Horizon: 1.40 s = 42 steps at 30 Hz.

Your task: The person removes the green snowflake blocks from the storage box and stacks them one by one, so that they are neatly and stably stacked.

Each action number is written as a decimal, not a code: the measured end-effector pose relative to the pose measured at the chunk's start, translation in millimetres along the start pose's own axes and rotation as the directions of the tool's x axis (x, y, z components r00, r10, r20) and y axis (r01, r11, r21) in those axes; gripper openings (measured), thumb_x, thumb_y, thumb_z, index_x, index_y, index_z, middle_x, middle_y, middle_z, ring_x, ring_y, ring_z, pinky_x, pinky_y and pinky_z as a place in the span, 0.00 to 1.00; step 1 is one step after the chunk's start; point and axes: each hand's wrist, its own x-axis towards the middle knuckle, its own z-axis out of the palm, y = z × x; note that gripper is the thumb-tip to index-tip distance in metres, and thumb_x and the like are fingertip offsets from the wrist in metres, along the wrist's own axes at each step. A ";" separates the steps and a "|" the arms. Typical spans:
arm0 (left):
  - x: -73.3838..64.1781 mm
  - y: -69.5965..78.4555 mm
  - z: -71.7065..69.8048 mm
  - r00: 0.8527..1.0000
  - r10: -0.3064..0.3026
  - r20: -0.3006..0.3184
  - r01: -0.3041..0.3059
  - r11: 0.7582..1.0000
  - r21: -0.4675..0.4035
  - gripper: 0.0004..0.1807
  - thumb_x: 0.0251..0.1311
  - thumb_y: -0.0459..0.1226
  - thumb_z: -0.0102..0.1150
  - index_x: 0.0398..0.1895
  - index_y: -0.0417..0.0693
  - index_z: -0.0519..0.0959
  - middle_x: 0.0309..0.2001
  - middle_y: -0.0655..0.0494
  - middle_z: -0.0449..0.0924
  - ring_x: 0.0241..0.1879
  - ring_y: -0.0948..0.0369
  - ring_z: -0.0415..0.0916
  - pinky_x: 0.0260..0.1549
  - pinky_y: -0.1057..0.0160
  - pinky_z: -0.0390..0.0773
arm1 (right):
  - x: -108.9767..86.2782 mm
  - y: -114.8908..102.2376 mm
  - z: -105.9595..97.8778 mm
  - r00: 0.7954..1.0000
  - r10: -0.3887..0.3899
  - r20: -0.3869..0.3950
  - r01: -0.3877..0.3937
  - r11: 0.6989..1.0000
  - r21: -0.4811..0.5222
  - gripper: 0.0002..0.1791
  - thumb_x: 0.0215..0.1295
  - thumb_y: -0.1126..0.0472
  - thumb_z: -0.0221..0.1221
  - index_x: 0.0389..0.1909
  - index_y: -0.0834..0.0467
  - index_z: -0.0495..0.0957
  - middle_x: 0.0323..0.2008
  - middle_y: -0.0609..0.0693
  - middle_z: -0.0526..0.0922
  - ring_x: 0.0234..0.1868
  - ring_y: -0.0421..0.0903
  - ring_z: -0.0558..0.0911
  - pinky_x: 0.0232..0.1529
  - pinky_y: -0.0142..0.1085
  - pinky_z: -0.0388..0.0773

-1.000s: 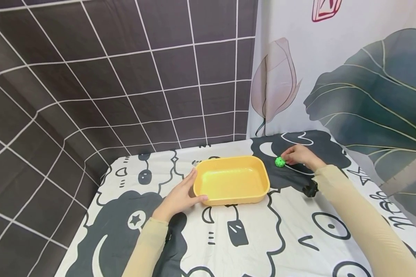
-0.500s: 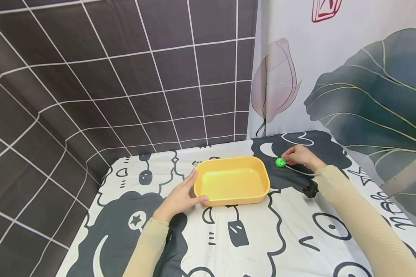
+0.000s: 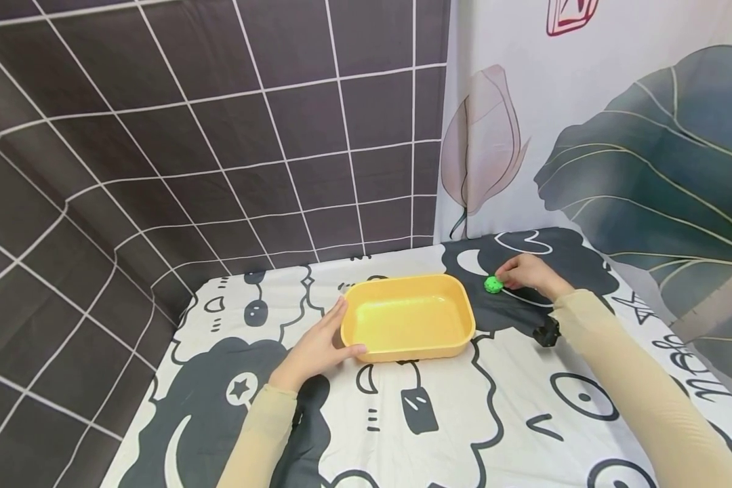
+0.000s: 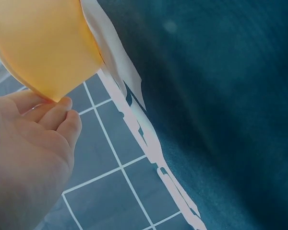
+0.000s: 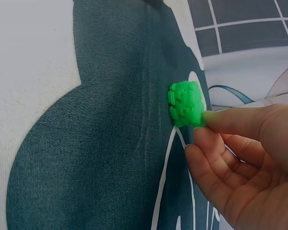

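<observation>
A yellow rectangular tray [image 3: 409, 322] with rounded corners stands on the patterned cloth, nothing visible inside it. My left hand [image 3: 314, 352] grips its left end, thumb over the near rim and fingers along the side. In the left wrist view the fingertips curl at a corner of the tray [image 4: 45, 43]. To the right of the tray, my right hand [image 3: 527, 274] pinches a small bright green knobbly piece [image 3: 493, 285] at the cloth. Close up, the green piece [image 5: 185, 103] shows rows of blocky bumps, with thumb and fingertips of the right hand [image 5: 249, 163] at its edge.
A black-and-white cartoon cloth [image 3: 427, 434] covers the surface. Behind it hangs a dark grid-patterned curtain [image 3: 219, 135], and at the right a white curtain [image 3: 585, 102] with flower and leaf prints. A small black object [image 3: 547, 333] sits below the right wrist.
</observation>
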 end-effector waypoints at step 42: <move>-0.3 0.4 0.7 1.000 0.024 -0.009 -0.024 1.000 0.003 0.62 0.52 0.73 0.60 0.81 0.49 0.49 0.81 0.60 0.43 0.78 0.56 0.48 0.73 0.49 0.57 | -4.2 3.6 -1.2 0.999 0.033 -0.007 -0.033 0.999 0.017 0.18 0.70 0.65 0.57 0.50 0.78 0.78 0.38 0.60 0.86 0.33 0.42 0.84 0.39 0.36 0.85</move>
